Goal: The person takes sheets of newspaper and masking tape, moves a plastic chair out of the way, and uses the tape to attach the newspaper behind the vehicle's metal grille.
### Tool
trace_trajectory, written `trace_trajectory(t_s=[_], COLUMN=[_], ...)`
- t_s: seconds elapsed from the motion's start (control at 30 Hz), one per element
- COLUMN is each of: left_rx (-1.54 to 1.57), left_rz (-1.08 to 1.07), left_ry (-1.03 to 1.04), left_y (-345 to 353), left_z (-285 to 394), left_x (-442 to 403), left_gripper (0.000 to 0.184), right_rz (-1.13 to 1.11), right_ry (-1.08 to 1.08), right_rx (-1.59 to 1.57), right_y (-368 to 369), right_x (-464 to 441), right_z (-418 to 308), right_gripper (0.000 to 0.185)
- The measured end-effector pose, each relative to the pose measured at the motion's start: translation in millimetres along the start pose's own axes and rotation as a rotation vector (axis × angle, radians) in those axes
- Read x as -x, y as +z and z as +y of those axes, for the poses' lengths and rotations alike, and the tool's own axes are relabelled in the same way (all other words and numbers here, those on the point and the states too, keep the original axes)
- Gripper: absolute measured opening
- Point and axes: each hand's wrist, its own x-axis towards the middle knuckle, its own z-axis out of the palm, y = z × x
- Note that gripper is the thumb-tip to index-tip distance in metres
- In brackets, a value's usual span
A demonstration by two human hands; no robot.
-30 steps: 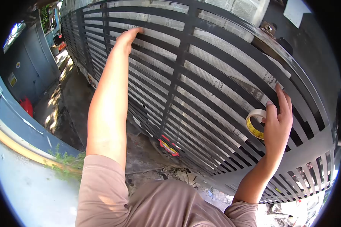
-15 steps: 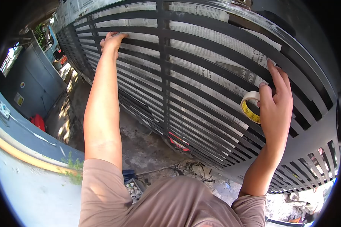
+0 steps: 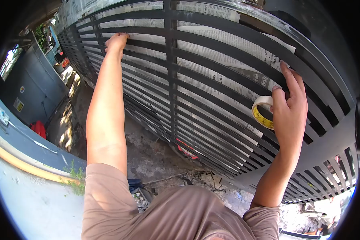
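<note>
Newspaper sheets (image 3: 206, 54) show behind the dark metal slats of a gate (image 3: 171, 74). My left hand (image 3: 117, 42) reaches far up to the slats on the left, its fingers curled in at a gap; what they pinch is hidden. On the right, my right hand (image 3: 290, 102) carries a roll of masking tape (image 3: 263, 119), white outside with a yellow inner core. The roll hangs on the thumb side of that hand. Its outer fingers stretch up against the slats and the newspaper's right part.
A grey door (image 3: 30, 90) with stickers stands at the left beyond a low wall (image 3: 32, 138). A red object (image 3: 38, 129) lies by the door. Rough concrete ground (image 3: 152, 154) runs below the gate, with a container of rubble (image 3: 142, 200) near my body.
My left hand's fingers have drawn in more tightly at the slats. My right hand and the tape roll stay almost in place; the view has shifted slightly.
</note>
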Motion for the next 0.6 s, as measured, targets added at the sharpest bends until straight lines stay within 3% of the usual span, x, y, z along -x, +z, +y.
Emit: trace_trajectory(t_s=[0.07,0.23,0.4,0.43,0.53,0.57,0.6], left_rx=[0.079,0.108,0.424,0.224,0.15,0.205,0.174], left_rz=[0.007,0.113,0.236,0.502,0.255,0.26,0.245], left_ry=[0.012,0.036,0.127,0.166,0.183,0.293,0.263], left_y=[6.7,8.6,-15.7,-12.8,-29.9,-32.4,-36.0], left_z=[-19.9,5.9,-14.9,-23.9,-50.1,-50.7,-54.3], left_x=[-27.4,10.0,29.3,36.7,51.1,59.2,59.6], left_gripper=[0.032,0.032,0.035,0.032,0.026,0.023,0.023], right_rz=[-0.006,0.004,0.008,0.0,-0.033,-0.029,-0.026], right_ry=[0.001,0.007,0.01,0.036,0.164,0.151,0.139], right_rx=[-0.016,-0.066,-0.057,-0.073,-0.164,-0.17,-0.175], right_y=[-1.2,-0.1,0.6,0.5,-1.1,-0.9,-1.0], right_x=[0.2,-0.5,-0.3,0.1,1.6,1.8,2.2], right_z=[0.1,1.8,2.7,0.6,-9.6,-10.4,-9.6], right_gripper=[0.052,0.052,0.053,0.053,0.053,0.053,0.053])
